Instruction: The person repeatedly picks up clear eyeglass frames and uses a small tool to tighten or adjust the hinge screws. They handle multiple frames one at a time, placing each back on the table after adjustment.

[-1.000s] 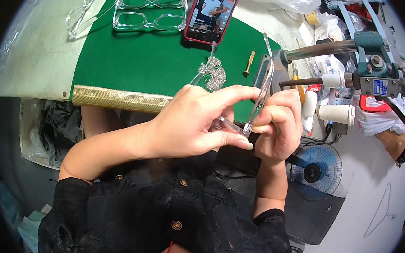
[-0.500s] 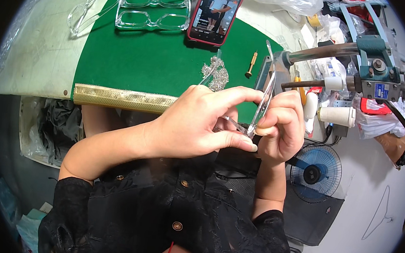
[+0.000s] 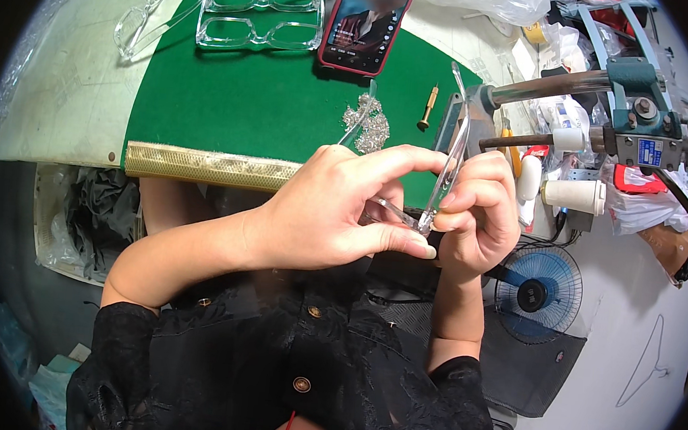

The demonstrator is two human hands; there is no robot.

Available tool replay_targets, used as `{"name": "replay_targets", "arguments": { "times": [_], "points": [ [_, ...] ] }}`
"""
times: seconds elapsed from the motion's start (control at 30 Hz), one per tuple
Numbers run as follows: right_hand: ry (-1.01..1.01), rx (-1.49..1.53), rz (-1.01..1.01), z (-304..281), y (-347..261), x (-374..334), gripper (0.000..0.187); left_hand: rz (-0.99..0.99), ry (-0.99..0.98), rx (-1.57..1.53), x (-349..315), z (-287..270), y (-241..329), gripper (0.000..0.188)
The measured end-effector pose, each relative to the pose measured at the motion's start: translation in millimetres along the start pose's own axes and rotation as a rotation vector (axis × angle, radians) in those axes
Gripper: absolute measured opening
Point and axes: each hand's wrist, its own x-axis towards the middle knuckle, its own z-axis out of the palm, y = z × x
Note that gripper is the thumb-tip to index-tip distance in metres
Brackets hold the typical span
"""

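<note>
A clear plastic eyeglass frame (image 3: 452, 163) is held between my two hands, one temple pointing up and away past my fingers. My left hand (image 3: 337, 202) is closed around the front of the frame, with its thumb near the hinge corner. Close by on the right, my right hand (image 3: 480, 214) has curled fingers, pinching the frame at that hinge. Part of the frame is hidden behind my left fingers. Beyond my hands, a pile of tiny metal screws (image 3: 371, 128) lies on the green mat (image 3: 248, 102), with a small brass screwdriver (image 3: 428, 108) to its right.
Several clear eyeglass frames (image 3: 257, 34) lie at the far left. A red-cased phone (image 3: 367, 27) rests beside them. On the right stand a teal-and-steel bench press (image 3: 643, 109), a white cup (image 3: 573, 196) and a blue fan (image 3: 538, 295). A gold strip (image 3: 210, 166) edges the mat.
My hands hold nearly the same pose, with the eyeglass frame's temple shifted only slightly. The picture on the phone screen is different.
</note>
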Motion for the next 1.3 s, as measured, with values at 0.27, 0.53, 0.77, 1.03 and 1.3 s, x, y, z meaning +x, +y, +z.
{"name": "replay_targets", "arguments": {
  "times": [0.27,0.53,0.77,1.03,1.3],
  "points": [
    [-0.011,-0.015,-0.006,0.5,1.0,-1.6,0.019,-0.002,-0.003,0.029,0.7,-1.7,-0.1,0.067],
    [0.037,0.04,0.025,4.0,0.2,-3.3,0.02,-0.009,-0.002,-0.02,1.8,-0.3,1.3,0.066],
    [0.034,0.033,0.005,5.2,-1.0,-3.1,0.019,-0.038,-0.014,-0.036,2.3,-1.6,-0.2,0.065],
    [0.084,-0.085,-0.017,9.3,-0.4,-8.0,0.019,0.006,0.029,0.036,2.4,-0.4,-2.3,0.065],
    [0.004,-0.273,-0.169,3.7,1.2,-2.5,0.023,-0.029,0.011,0.037,3.4,-0.4,-1.8,0.065]
  ]
}}
